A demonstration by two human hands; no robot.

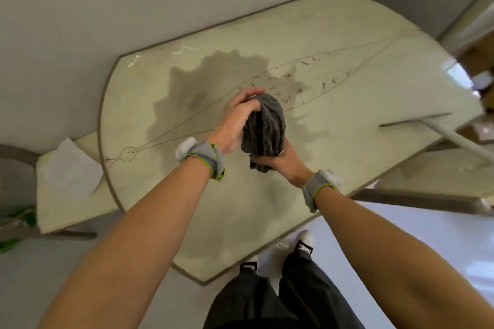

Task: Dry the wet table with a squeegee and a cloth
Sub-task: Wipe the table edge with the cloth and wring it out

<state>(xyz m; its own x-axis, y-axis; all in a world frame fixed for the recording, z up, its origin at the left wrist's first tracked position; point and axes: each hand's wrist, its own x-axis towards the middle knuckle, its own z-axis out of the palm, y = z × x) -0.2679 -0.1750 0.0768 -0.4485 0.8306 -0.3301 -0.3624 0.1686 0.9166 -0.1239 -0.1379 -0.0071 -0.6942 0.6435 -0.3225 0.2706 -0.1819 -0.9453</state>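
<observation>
A bunched dark grey cloth [264, 125] is held above the middle of the pale stone table [347, 35]. My left hand [235, 120] grips its upper left side, fingers curled over the top. My right hand [278, 160] grips its lower end from underneath. A dark wet patch [203, 88] spreads over the table behind and to the left of the cloth. The squeegee [417, 119] lies at the table's right, blade flat on the top, its white handle running off the right edge.
A white folded paper [72, 165] lies on a lower ledge at the left. Grey walls stand behind the table. My legs and shoes [304, 242] are at the table's near edge. Clutter sits on the floor at far right.
</observation>
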